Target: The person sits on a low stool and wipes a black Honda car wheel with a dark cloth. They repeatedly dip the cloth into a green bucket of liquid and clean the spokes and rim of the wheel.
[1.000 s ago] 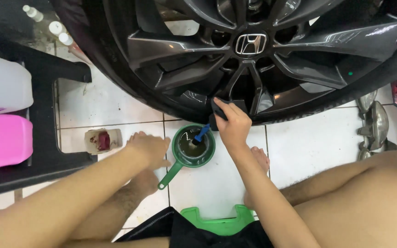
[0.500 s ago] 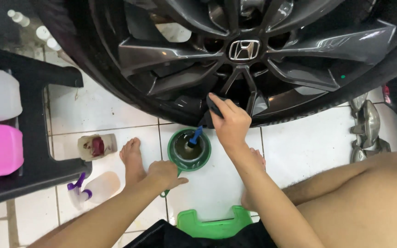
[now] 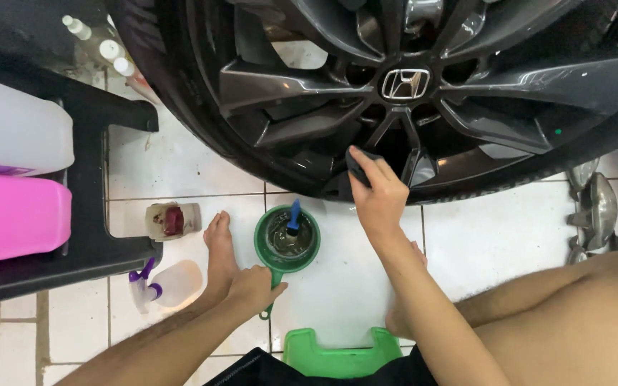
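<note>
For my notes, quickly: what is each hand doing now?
Left hand: closed on the green scoop handle.
Right hand: pressing a dark cloth on the wheel.

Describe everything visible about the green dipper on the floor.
The green dipper is a round plastic scoop with a handle pointing toward the person. It stands upright on the white tile floor below the wheel, holding dark liquid and a blue-handled brush. The left hand rests at its handle.

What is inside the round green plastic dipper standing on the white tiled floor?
The round green plastic dipper holds dark, murky liquid, with a blue-handled brush standing in it. The brush's head is sunk in the liquid and hidden, as is the dipper's bottom.
</note>
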